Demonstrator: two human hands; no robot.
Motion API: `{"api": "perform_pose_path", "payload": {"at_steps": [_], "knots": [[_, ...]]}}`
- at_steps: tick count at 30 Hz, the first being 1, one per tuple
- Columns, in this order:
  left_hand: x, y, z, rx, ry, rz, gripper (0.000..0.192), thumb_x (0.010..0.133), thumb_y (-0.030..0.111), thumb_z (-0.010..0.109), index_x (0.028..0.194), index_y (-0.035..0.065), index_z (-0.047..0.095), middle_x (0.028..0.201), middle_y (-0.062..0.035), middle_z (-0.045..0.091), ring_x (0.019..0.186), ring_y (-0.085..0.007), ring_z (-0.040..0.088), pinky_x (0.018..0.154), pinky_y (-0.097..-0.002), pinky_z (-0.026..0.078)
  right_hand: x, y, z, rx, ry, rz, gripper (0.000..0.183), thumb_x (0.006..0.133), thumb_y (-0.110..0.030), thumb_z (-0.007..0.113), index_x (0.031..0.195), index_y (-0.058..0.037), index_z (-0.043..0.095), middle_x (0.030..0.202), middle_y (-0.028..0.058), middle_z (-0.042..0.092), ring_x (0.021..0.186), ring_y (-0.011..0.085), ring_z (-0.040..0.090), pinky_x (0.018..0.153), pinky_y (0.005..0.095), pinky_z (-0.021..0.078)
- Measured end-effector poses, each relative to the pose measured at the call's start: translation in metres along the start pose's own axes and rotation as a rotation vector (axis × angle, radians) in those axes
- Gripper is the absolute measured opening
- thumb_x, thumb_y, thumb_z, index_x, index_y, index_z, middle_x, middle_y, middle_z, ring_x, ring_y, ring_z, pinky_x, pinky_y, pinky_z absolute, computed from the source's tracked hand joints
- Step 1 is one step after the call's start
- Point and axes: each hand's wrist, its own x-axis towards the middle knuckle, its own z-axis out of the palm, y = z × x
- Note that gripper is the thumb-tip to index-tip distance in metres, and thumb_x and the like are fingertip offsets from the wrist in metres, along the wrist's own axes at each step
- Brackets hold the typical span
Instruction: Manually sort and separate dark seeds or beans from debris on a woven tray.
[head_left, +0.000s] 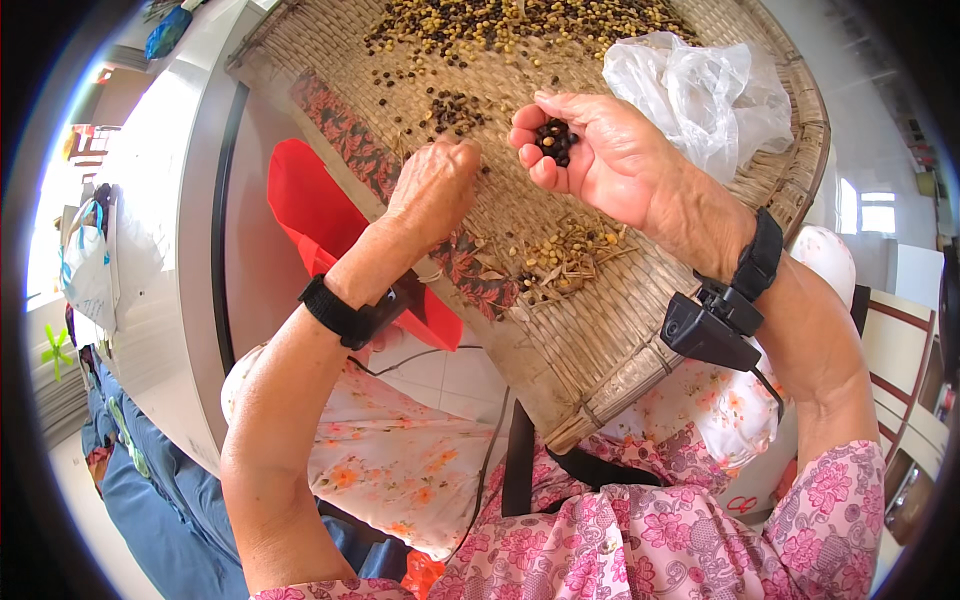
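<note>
My right hand (600, 154) is cupped palm up over a woven winnowing tray (592, 330), with a small heap of black beans (555, 142) and a lighter one or two in its curled fingers. Knuckles up, my left hand (439, 184) has its fingertips bent down near the tray's surface; whether they pinch anything is hidden. Just beyond them lies a loose cluster of dark beans (456, 112). A wide spread of mixed yellow and black beans (517, 30) covers the tray's far end. Closer to me is a small pile of yellow beans mixed with dry husks (566, 259).
A crumpled clear plastic bag (697, 97) rests on the tray's right side. Below the tray's left edge, which bears a patterned cloth strip (349, 142), a red bag (315, 202) gapes. A white cabinet (169, 247) stands at left. A cable (491, 457) hangs by my lap.
</note>
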Motion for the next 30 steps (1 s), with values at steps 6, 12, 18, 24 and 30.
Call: {"api": "perform_pose_path", "payload": {"at_steps": [6, 12, 18, 24, 30], "knots": [[0.002, 0.006, -0.003, 0.035, -0.053, 0.065, 0.009, 0.068, 0.001, 0.052, 0.073, -0.0056, 0.049, 0.071, -0.0235, 0.054, 0.071, -0.04, 0.055, 0.063, -0.0461, 0.044, -0.001, -0.002, -0.003, -0.011, 0.011, -0.001, 0.024, 0.09, -0.018, 0.048, 0.083, 0.0041, 0.053, 0.075, 0.0137, 0.055, 0.064, 0.0207, 0.056, 0.05, 0.0264, 0.0483], [0.008, 0.01, -0.033, -0.437, -0.006, -0.277, 0.016, 0.07, 0.01, 0.056, 0.069, -0.0056, 0.056, 0.056, -0.0145, 0.056, 0.05, -0.0208, 0.055, 0.048, -0.034, 0.044, -0.001, 0.001, 0.002, -0.029, 0.005, 0.003, 0.022, 0.089, -0.016, 0.049, 0.083, 0.0037, 0.053, 0.076, 0.0134, 0.056, 0.064, 0.0203, 0.056, 0.05, 0.0267, 0.0482], [0.006, 0.013, -0.062, -0.879, -0.111, -0.446, 0.011, 0.073, 0.011, 0.055, 0.071, 0.0003, 0.057, 0.06, -0.0007, 0.051, 0.053, -0.0077, 0.048, 0.048, -0.0213, 0.04, 0.0, 0.004, 0.005, -0.031, -0.002, 0.006, 0.021, 0.089, -0.016, 0.048, 0.083, 0.0034, 0.054, 0.076, 0.0129, 0.056, 0.065, 0.02, 0.056, 0.051, 0.0277, 0.0482], [0.003, 0.01, -0.069, -1.154, -0.132, -0.44, 0.013, 0.08, 0.01, 0.054, 0.085, -0.0021, 0.058, 0.07, -0.0025, 0.054, 0.059, -0.0093, 0.05, 0.054, -0.0213, 0.041, 0.0, 0.008, 0.01, -0.076, 0.027, 0.008, 0.021, 0.09, -0.016, 0.048, 0.084, 0.0033, 0.054, 0.076, 0.0128, 0.057, 0.065, 0.0198, 0.056, 0.051, 0.0275, 0.0482], [0.005, 0.005, -0.069, -1.462, -0.195, -0.388, 0.014, 0.087, 0.009, 0.053, 0.09, -0.0045, 0.056, 0.077, -0.0043, 0.054, 0.066, -0.0102, 0.049, 0.059, -0.024, 0.04, -0.002, 0.009, 0.016, -0.089, 0.07, 0.022, 0.021, 0.09, -0.017, 0.048, 0.086, 0.0028, 0.054, 0.076, 0.0123, 0.057, 0.065, 0.0195, 0.056, 0.05, 0.0263, 0.0479]]}}
